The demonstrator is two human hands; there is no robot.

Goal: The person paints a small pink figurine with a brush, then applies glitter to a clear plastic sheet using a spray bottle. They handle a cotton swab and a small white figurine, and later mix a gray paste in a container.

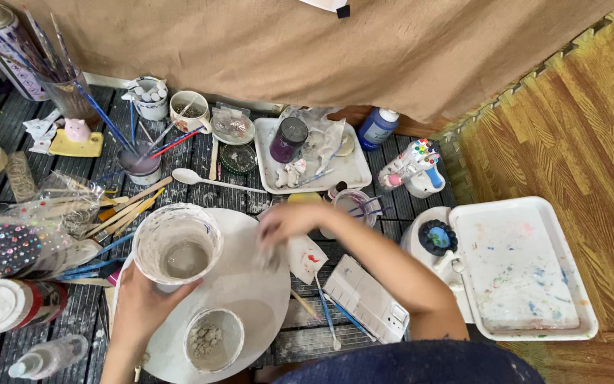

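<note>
The small cup of grey lumps (pixel 212 340) sits at the near rim of the round white board (pixel 250 284). On the board's left, the left hand (pixel 140 302) has its fingers clasped around a large plaster-coated cup (pixel 178 244). At its far edge, the blurred right hand (pixel 286 222) pinches something indistinct.

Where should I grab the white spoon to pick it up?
Probably by the handle's far end, from above: the white spoon lies flat, bowl toward the brushes, and its slim handle points right into a barer patch beside the tray.
</note>
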